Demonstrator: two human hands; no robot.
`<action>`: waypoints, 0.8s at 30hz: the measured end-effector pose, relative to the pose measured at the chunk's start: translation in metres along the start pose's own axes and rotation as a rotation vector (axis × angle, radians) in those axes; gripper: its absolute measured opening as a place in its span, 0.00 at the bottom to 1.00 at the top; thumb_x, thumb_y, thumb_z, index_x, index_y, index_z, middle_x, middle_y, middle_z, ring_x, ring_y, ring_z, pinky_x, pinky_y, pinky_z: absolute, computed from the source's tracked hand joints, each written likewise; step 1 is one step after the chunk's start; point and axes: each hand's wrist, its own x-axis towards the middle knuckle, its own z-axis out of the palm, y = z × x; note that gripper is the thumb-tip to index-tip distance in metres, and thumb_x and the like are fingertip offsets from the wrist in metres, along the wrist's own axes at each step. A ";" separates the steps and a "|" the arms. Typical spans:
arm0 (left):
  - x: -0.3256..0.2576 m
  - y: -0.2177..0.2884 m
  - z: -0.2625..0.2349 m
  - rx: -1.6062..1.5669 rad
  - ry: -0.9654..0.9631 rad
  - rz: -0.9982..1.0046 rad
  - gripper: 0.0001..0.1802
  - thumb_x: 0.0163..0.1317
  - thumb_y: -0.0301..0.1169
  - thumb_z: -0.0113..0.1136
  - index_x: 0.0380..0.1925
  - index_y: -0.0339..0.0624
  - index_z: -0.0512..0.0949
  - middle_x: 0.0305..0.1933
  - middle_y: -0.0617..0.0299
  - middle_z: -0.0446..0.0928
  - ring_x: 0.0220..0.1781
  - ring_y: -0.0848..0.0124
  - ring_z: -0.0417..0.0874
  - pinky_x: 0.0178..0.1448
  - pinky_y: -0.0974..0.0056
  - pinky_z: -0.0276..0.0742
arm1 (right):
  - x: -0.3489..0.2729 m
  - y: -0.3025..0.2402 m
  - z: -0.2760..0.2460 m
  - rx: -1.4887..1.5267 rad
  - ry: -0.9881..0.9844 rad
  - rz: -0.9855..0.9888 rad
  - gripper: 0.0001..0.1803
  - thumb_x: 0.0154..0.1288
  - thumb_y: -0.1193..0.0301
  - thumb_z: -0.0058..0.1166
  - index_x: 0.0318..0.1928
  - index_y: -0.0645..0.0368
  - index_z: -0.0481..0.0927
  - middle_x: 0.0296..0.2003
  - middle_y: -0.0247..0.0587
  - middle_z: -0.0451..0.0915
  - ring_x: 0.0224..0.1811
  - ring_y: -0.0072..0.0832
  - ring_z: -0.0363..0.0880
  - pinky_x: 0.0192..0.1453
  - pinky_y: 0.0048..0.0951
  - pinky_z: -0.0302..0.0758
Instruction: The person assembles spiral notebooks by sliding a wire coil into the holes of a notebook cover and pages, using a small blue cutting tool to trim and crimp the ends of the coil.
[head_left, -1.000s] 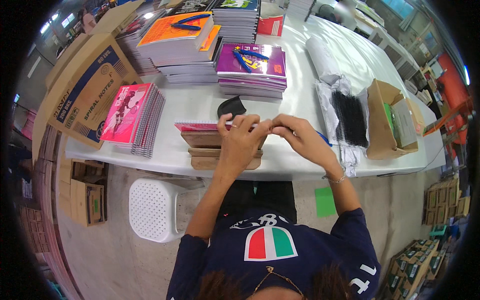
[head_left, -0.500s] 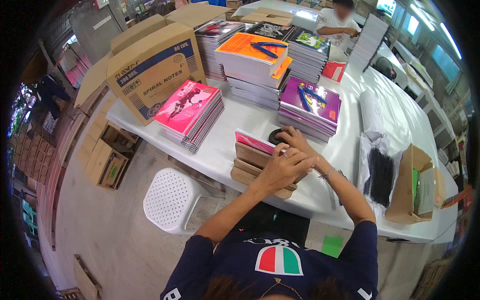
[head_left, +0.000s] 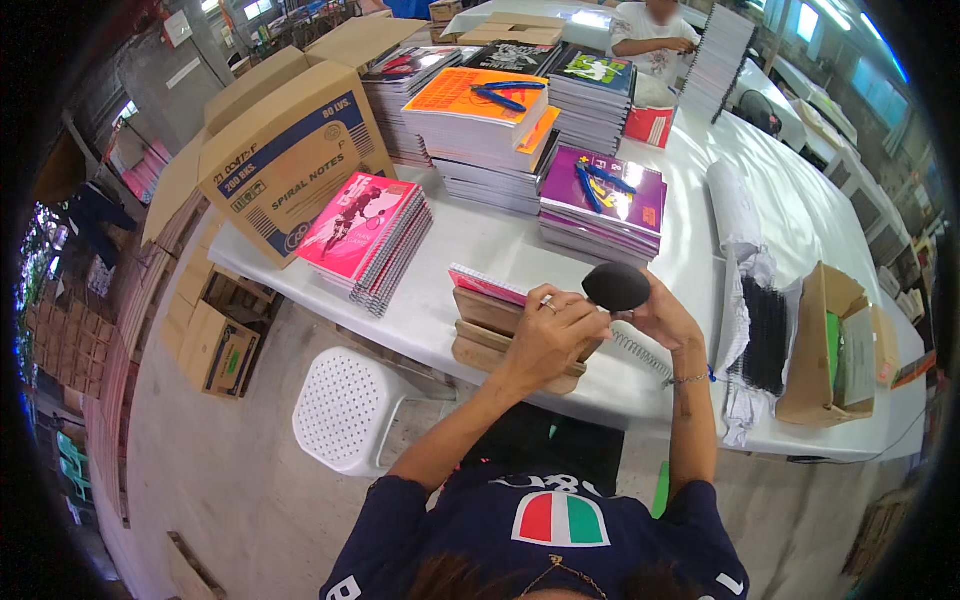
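My left hand (head_left: 553, 330) rests fingers-curled on a pink spiral notebook (head_left: 487, 286) that lies on a wooden jig (head_left: 490, 330) at the near edge of the white table (head_left: 470, 245). My right hand (head_left: 660, 315) is beside it, holding the end of a wire spiral (head_left: 640, 352) that runs along the notebook's right side. A black oval object (head_left: 616, 286) sits just above both hands; whether a hand touches it I cannot tell.
Stacks of notebooks stand behind: pink (head_left: 365, 235), orange (head_left: 480, 110), purple (head_left: 605, 200). A large open cardboard box (head_left: 285, 150) is at the left, a small box (head_left: 835, 345) and black spirals (head_left: 768, 335) at the right. A white stool (head_left: 345, 405) stands below. Another person (head_left: 655, 25) works far back.
The view has swung left and tilted, so the table sits more to the right. Both hands stay together on the notebook at the jig; the black object now shows above them.
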 end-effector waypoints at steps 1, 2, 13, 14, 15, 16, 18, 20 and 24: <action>0.000 0.001 -0.002 -0.014 -0.006 -0.012 0.13 0.52 0.39 0.68 0.37 0.53 0.79 0.38 0.72 0.79 0.48 0.72 0.79 0.58 0.56 0.61 | -0.005 0.000 -0.004 -0.010 -0.018 -0.016 0.22 0.72 0.58 0.53 0.56 0.61 0.70 0.53 0.41 0.74 0.52 0.29 0.75 0.58 0.39 0.76; 0.001 0.001 -0.002 0.015 -0.025 0.006 0.13 0.53 0.39 0.67 0.38 0.53 0.79 0.38 0.72 0.79 0.48 0.72 0.79 0.58 0.57 0.62 | -0.011 0.004 -0.017 -0.152 -0.040 -0.029 0.24 0.71 0.56 0.53 0.56 0.62 0.70 0.53 0.41 0.75 0.52 0.29 0.75 0.58 0.38 0.76; 0.003 -0.006 -0.005 -0.038 -0.094 0.011 0.14 0.51 0.25 0.65 0.40 0.46 0.80 0.42 0.60 0.80 0.52 0.61 0.80 0.57 0.53 0.69 | -0.012 0.014 -0.025 -0.457 0.075 0.054 0.23 0.76 0.46 0.37 0.55 0.46 0.76 0.27 0.19 0.68 0.26 0.11 0.62 0.26 0.16 0.60; 0.003 -0.007 -0.007 -0.011 -0.137 0.005 0.14 0.52 0.25 0.65 0.41 0.45 0.80 0.43 0.58 0.80 0.51 0.60 0.79 0.57 0.53 0.69 | -0.003 0.032 -0.039 -0.438 0.051 0.004 0.24 0.74 0.45 0.40 0.56 0.46 0.76 0.26 0.18 0.68 0.26 0.10 0.62 0.25 0.14 0.59; -0.001 -0.014 -0.012 0.031 -0.146 0.018 0.15 0.52 0.24 0.65 0.41 0.44 0.80 0.44 0.57 0.80 0.50 0.58 0.79 0.56 0.53 0.69 | 0.004 0.031 -0.033 -0.239 0.022 0.062 0.25 0.73 0.46 0.46 0.55 0.51 0.75 0.32 0.20 0.72 0.30 0.08 0.65 0.30 0.12 0.65; 0.000 -0.017 -0.011 0.026 -0.135 0.027 0.16 0.51 0.22 0.65 0.42 0.43 0.80 0.45 0.55 0.80 0.50 0.57 0.79 0.56 0.53 0.70 | 0.015 0.044 -0.038 -0.186 0.042 0.075 0.22 0.73 0.47 0.46 0.51 0.50 0.76 0.29 0.19 0.68 0.29 0.08 0.63 0.29 0.12 0.63; -0.011 -0.026 -0.004 -0.088 -0.079 -0.088 0.15 0.54 0.20 0.65 0.43 0.40 0.80 0.46 0.53 0.81 0.49 0.57 0.80 0.57 0.56 0.71 | 0.015 0.035 -0.024 -0.189 0.049 0.061 0.20 0.73 0.47 0.47 0.43 0.50 0.75 0.29 0.19 0.66 0.28 0.09 0.62 0.31 0.13 0.65; -0.016 -0.024 -0.004 -0.120 -0.046 -0.229 0.13 0.56 0.17 0.63 0.42 0.37 0.81 0.46 0.54 0.82 0.50 0.59 0.81 0.56 0.58 0.74 | 0.007 0.029 -0.003 -0.049 0.042 -0.040 0.20 0.73 0.49 0.49 0.45 0.53 0.75 0.35 0.23 0.71 0.37 0.11 0.69 0.42 0.18 0.70; 0.004 -0.023 -0.011 0.003 -0.218 -0.068 0.09 0.64 0.24 0.58 0.43 0.35 0.80 0.46 0.52 0.81 0.50 0.59 0.81 0.56 0.59 0.73 | 0.020 0.049 -0.017 0.031 0.022 -0.180 0.28 0.72 0.49 0.50 0.54 0.63 0.75 0.47 0.33 0.78 0.48 0.21 0.76 0.52 0.25 0.74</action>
